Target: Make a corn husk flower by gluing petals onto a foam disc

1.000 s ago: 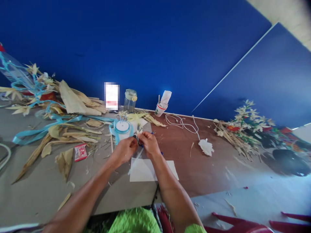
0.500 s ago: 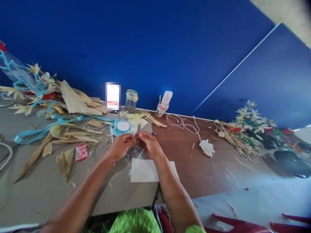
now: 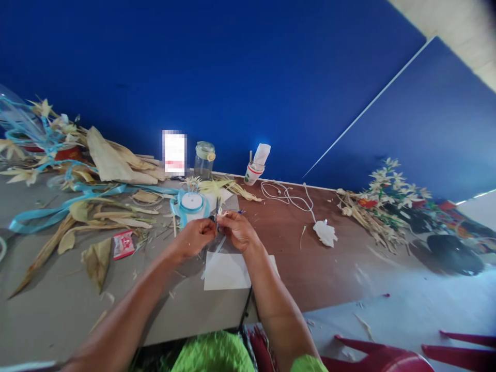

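Note:
My left hand [image 3: 198,236] is closed in a pinch, its fingertips almost meeting those of the other hand. What it grips is too small to make out. Between finger and thumb, my right hand [image 3: 238,232] pinches a small pale flower [image 3: 221,212], which looks made of dried husk. Just behind the hands stands a white spool wrapped in blue ribbon [image 3: 192,202], with more small pale flowers [image 3: 194,182] on thin blue stems above it. A white sheet of paper [image 3: 227,272] lies under my right wrist.
Dried husks [image 3: 110,163] and loose blue ribbon [image 3: 42,217] cover the left side, near a red packet [image 3: 123,244]. Along the wall stand a glass jar [image 3: 204,160] and a white cup [image 3: 253,173]. A white cable [image 3: 289,198] and a white flower bouquet [image 3: 389,181] lie rightward.
A small pale flower now shows above my right fingertips. The hands remain close together, and the whole view has shifted slightly.

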### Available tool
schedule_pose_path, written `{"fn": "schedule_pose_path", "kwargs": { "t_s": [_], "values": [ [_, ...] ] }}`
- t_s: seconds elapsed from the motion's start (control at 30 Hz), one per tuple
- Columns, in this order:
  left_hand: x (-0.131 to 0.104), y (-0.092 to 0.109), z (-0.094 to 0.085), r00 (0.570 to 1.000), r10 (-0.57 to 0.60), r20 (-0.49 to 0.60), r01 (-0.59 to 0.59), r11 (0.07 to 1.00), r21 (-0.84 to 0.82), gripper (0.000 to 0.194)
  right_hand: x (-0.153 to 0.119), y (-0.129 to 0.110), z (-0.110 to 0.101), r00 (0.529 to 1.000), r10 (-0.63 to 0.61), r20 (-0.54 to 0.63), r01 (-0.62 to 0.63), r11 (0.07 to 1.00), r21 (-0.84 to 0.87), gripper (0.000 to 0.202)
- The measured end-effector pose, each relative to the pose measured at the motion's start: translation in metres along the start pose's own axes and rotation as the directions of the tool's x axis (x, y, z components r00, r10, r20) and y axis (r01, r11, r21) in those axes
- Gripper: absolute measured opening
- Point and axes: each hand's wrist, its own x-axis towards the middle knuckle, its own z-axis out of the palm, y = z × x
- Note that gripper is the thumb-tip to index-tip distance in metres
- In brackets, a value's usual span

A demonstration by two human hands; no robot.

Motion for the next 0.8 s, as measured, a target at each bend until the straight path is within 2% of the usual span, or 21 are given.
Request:
{"fn": "schedule_pose_path", "kwargs": {
  "t_s": [0.23,0.33,0.47,0.57,0.7,0.8],
  "values": [
    [0.002,-0.010,0.007,0.997,0.023,-0.078,-0.015,0.994,0.106,0.007,0.002,0.007,0.002,0.996,-0.065,-0.058,0.055,0.986,-0.156,0.029],
    [0.003,-0.011,0.009,0.995,0.026,-0.101,-0.016,0.995,0.099,0.009,0.002,0.008,0.002,0.994,-0.093,-0.057,0.080,0.976,-0.203,0.030],
    [0.002,-0.008,0.006,0.994,-0.041,-0.097,0.036,0.998,-0.053,0.010,0.000,0.005,0.003,0.997,-0.076,0.002,0.075,0.975,-0.210,0.027],
    [0.003,-0.005,0.000,0.983,-0.094,-0.160,0.059,0.976,-0.211,0.013,-0.001,0.001,0.002,0.998,-0.057,0.041,0.064,0.983,-0.175,0.029],
    [0.006,-0.009,-0.008,0.960,-0.151,-0.235,0.051,0.922,-0.383,0.018,0.001,-0.006,-0.003,0.982,-0.177,-0.066,0.166,0.974,-0.153,0.034],
    [0.008,-0.014,-0.012,0.943,-0.168,-0.286,0.014,0.882,-0.472,0.019,0.000,-0.014,-0.009,0.953,-0.268,-0.139,0.223,0.935,-0.274,0.030]
  ]
}}
